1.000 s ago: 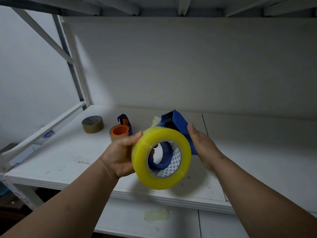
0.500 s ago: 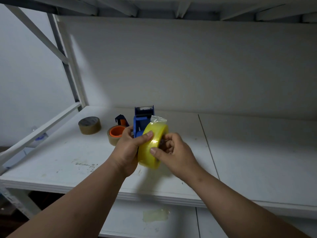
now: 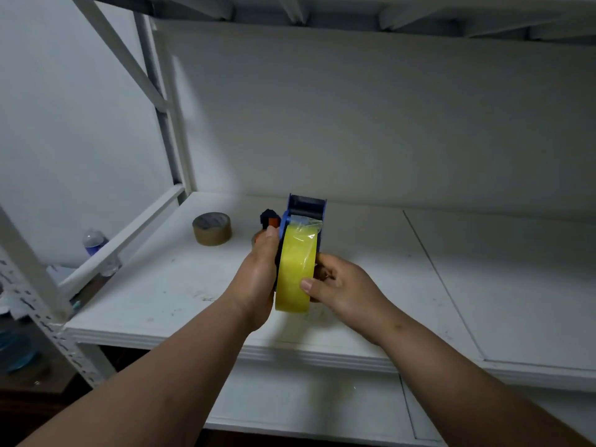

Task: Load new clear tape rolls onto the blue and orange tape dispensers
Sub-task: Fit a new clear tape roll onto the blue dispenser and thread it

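A yellowish clear tape roll [image 3: 295, 272] stands edge-on inside the blue tape dispenser [image 3: 306, 207], held above the white shelf [image 3: 403, 285]. Its loose clear end lies up toward the dispenser's head. My left hand [image 3: 258, 279] grips the dispenser's left side. My right hand [image 3: 342, 285] holds the roll from the right, thumb on its face. The orange dispenser [image 3: 270, 221] is mostly hidden behind my left hand, on the shelf.
A brown tape roll [image 3: 212, 228] lies flat on the shelf at back left. A white diagonal brace [image 3: 119, 243] and upright post [image 3: 167, 124] bound the left side. A bottle [image 3: 93, 241] stands beyond the brace. A lower shelf [image 3: 306, 401] runs below.
The roll turned from facing me to edge-on and went into the blue dispenser. Both hands closed around it and the loose end now lies at the dispenser head.
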Demonstrator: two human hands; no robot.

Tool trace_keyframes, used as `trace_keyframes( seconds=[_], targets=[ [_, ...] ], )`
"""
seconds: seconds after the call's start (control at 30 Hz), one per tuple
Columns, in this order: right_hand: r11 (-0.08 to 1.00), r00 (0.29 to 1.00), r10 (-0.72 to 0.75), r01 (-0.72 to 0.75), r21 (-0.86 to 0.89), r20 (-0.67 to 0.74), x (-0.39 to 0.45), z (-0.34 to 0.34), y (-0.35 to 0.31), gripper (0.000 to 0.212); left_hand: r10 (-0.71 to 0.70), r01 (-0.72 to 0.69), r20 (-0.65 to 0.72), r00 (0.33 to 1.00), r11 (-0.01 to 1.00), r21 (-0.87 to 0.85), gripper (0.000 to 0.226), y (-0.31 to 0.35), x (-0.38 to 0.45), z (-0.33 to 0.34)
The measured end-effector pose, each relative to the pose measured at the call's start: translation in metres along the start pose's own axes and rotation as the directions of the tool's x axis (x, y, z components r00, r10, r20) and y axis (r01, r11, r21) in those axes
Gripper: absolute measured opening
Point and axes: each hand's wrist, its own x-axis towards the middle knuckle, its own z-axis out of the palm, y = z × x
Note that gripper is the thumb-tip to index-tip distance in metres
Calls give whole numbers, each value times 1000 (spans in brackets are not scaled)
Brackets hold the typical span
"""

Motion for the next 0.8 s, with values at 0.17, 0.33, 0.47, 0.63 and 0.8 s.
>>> trace_keyframes(
  seconds=[0.17,0.33,0.47,0.63,0.8],
  targets=[
    [999,999,22,-21,45,-36,-1,34,-5,28,-22,24,54,998,999,-31,58,1,-12,-31],
    [945,997,63,-46,323,-42,-3,62,-14,27,79,-78,79,994,997,-16,46,5,-23,-53],
    [882,990,137,-129,454,15,-1,73,-20,30,100,-101,82,992,995,10,62,3,-29,-70],
    [938,956,222,-155,309,-192,7,71,-26,21,133,-133,32,991,991,10,47,-1,-32,-79],
    [994,900,83,-42,104,-428,28,70,-28,28,140,-135,-42,989,985,107,35,-2,-33,-77]
  ],
)
